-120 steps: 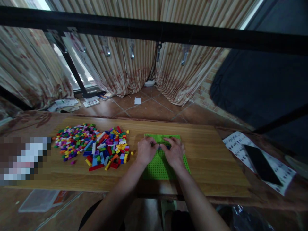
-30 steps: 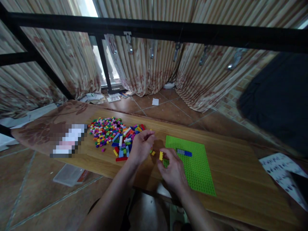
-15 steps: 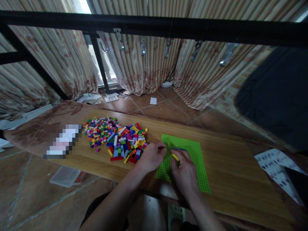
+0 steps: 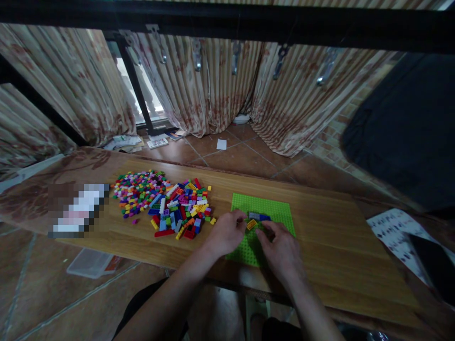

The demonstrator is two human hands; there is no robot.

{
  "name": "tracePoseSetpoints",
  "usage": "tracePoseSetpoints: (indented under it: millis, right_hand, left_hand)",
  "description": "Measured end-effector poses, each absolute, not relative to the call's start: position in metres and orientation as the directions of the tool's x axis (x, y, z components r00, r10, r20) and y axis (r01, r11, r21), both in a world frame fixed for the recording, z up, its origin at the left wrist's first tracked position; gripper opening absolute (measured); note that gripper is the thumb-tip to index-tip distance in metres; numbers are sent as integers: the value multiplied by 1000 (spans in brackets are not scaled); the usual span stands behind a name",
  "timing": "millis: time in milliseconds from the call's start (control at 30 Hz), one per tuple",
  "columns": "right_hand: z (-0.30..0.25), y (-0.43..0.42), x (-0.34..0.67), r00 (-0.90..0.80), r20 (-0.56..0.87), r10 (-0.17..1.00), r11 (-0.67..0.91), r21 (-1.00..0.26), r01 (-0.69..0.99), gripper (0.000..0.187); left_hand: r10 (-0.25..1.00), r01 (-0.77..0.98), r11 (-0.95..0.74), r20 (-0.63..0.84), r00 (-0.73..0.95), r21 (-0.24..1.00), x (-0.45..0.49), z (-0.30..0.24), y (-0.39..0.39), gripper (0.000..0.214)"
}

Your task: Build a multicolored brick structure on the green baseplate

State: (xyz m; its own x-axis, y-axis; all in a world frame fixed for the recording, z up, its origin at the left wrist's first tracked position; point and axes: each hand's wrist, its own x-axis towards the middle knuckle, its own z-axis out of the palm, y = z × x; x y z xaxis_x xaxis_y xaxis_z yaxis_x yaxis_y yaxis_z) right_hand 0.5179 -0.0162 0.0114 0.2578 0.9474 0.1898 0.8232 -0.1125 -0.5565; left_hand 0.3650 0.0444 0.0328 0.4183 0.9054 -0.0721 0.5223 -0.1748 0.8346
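Note:
A yellow brick [image 4: 251, 224] is tilted over the green baseplate [image 4: 245, 253], its hollow-looking side toward me. The fingertips of my left hand [image 4: 227, 231] are closed at its left edge. Just to its right is my right hand [image 4: 282, 244], thumb and fingers apart with nothing between them. Behind the yellow brick, a short row of grey and blue bricks [image 4: 259, 216] sits on the baseplate, partly hidden by my right fingers. Left of my left hand lies a pile of larger mixed bricks [image 4: 183, 206].
A heap of small bricks [image 4: 138, 192] lies farther left on the wooden table [image 4: 341, 255]. A blurred-out phone-like object [image 4: 80, 210] is at the left end. A printed sheet [image 4: 394, 237] and a dark device [image 4: 432, 263] are at the right. A black rail [image 4: 227, 26] crosses above.
The yellow brick has passed from my right fingers to the left fingertips and turned over. My right hand has opened and drawn back slightly. The whole view has shifted a little.

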Motion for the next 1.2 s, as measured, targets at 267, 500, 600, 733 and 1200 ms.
tracePoseSetpoints:
  millis: [267,500,600,733,1200]
  right_hand:
    - [13,-10,505,222,151,963,-111,-529,841,27]
    - [12,-10,500,224,145,964,-85,-629,773,27]
    - [14,-10,496,199,125,972,-60,-688,724,24]
    - [15,-10,494,166,145,975,-8,-729,684,24]
    - [18,-13,511,-19,109,994,94,-743,662,37]
  left_hand:
    - [900,537,-175,-87,428,825,368,32,46,21]
    - [887,515,-185,-84,454,837,368,32,47,22]
    - [866,488,-205,-76,495,848,367,28,46,19]
    - [858,420,-202,-47,512,885,367,20,47,19]
    - [829,318,-153,-54,557,936,364,14,55,38]
